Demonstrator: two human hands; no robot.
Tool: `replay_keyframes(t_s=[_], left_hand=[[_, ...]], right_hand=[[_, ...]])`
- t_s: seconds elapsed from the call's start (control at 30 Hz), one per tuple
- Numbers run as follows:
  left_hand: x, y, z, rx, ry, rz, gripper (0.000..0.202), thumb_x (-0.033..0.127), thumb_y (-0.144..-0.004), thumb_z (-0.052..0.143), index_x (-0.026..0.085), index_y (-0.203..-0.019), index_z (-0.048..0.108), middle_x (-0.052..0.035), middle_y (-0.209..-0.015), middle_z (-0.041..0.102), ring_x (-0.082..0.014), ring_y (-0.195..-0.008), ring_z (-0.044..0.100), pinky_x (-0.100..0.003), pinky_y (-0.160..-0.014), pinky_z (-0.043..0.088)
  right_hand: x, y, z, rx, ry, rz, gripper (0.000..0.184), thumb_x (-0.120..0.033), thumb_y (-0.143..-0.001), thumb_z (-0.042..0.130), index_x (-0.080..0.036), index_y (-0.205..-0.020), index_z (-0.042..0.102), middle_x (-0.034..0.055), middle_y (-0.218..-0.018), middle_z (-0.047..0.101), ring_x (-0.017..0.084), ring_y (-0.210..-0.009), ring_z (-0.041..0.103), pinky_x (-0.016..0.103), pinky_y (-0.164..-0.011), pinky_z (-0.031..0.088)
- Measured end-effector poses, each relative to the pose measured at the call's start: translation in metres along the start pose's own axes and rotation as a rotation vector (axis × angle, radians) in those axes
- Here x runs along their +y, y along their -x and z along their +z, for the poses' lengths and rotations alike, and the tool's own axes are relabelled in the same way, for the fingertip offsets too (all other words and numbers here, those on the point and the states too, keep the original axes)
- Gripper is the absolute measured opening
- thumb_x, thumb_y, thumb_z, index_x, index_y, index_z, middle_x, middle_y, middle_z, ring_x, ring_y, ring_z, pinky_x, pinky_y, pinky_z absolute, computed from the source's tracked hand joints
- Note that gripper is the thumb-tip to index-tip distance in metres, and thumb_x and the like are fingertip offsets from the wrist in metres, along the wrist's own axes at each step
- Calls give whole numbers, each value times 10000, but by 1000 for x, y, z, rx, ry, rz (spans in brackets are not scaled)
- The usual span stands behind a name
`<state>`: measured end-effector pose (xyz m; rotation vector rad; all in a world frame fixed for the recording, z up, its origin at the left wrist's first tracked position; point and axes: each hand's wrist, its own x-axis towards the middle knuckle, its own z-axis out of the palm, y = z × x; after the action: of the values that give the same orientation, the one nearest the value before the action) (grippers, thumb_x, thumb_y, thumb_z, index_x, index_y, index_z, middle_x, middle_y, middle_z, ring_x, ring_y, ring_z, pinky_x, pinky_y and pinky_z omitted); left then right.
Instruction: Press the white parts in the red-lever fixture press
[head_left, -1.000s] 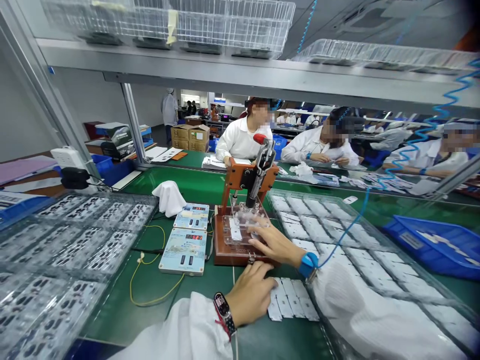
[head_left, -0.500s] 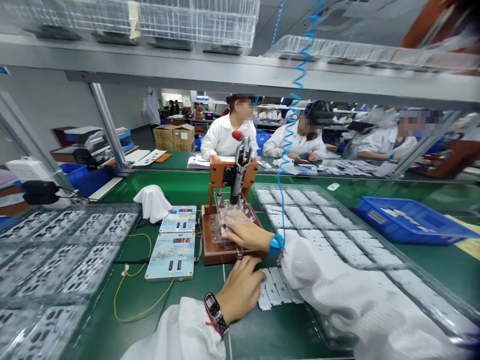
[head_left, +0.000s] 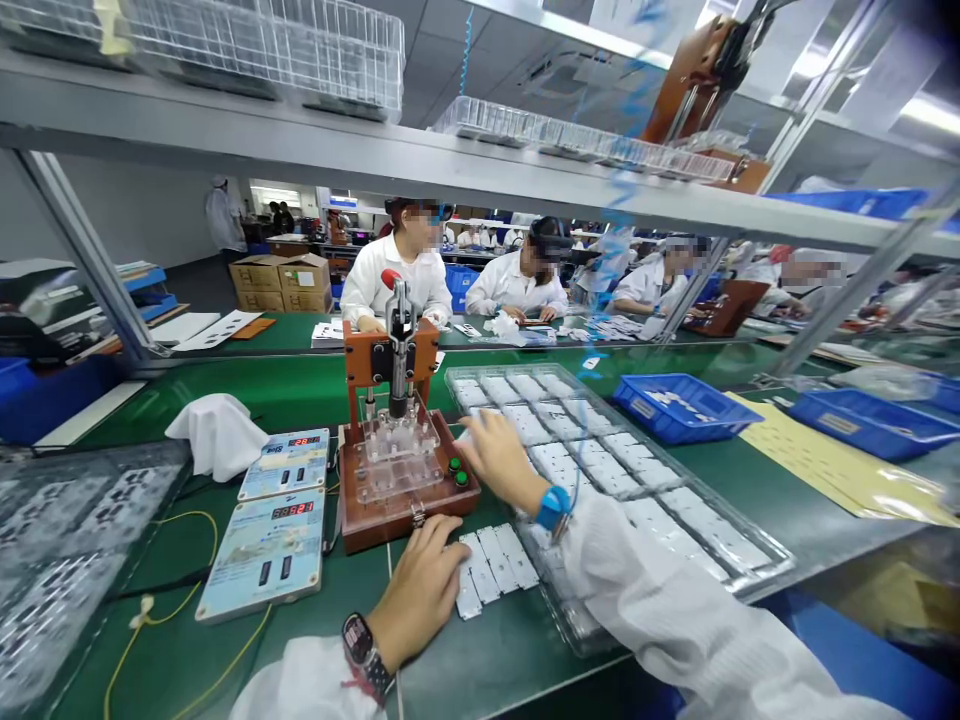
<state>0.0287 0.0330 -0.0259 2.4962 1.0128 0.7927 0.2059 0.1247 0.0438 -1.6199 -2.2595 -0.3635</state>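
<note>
A toggle-clamp test fixture [head_left: 397, 390] with a red-tipped lever stands on a brown base, its clear plastic nest [head_left: 397, 465] in front view. My left hand [head_left: 424, 580] lies at the base's front edge by a small latch, fingers stretched out, with nothing seen in it. Its fingertips are close to a row of several thin white strip-like parts [head_left: 495, 565] on the green mat. My right hand [head_left: 499, 455], wearing a blue wrist strap [head_left: 553, 508], hovers right of the fixture near two green buttons [head_left: 457, 472]. Its slightly blurred fingers are apart, and I see nothing in them.
A clear tray of white parts [head_left: 592, 455] lies to the right, another tray [head_left: 90, 540] to the left. Two display boxes [head_left: 262, 550] and a white cloth [head_left: 217, 435] sit left of the fixture. Blue bins [head_left: 679, 405] stand farther right. Co-workers sit opposite.
My right hand has left the fixture's clear nest and moved right, beside the base. My left hand stays by the base's front edge. The view has turned to the right.
</note>
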Motion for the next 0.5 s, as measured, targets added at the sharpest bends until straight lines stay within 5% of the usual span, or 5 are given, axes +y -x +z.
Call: replay_keyframes(t_s=[0.1, 0.2, 0.33, 0.5], left_hand=[[0, 0, 0, -14, -6, -11, 267, 39, -839, 431, 196, -997, 578, -82, -1284, 490, -251, -1232, 403, -453, -1004, 408], [2, 0, -2, -40, 3, -33, 246, 62, -861, 426, 199, -999, 577, -83, -1289, 491, -255, -1245, 396, -461, -1009, 404], [3, -1, -5, -67, 19, -54, 236, 114, -892, 422, 211, -1053, 563, -83, -1292, 494, -260, -1237, 405, -478, -1005, 404], [2, 0, -4, -74, 24, -57, 218, 121, -883, 451, 201, -1047, 570, -86, -1287, 492, -257, -1230, 403, -455, -1015, 394]], right_hand=[[50, -6, 4, -131, 174, 370, 439, -423, -942, 375, -111, -1208, 531, 213, -1097, 565, 333, -1050, 493, 440, -858, 390], [91, -14, 10, -218, 214, 539, 436, -423, -921, 432, -95, -1180, 557, 246, -1104, 575, 374, -1076, 504, 472, -850, 379], [126, -25, 15, -335, 191, 621, 468, -502, -912, 414, -149, -1157, 599, 208, -1134, 597, 356, -1084, 533, 467, -862, 377], [146, -47, 26, -367, 122, 544, 507, -536, -920, 353, -183, -1207, 577, 186, -1168, 593, 332, -1088, 536, 459, -866, 391]])
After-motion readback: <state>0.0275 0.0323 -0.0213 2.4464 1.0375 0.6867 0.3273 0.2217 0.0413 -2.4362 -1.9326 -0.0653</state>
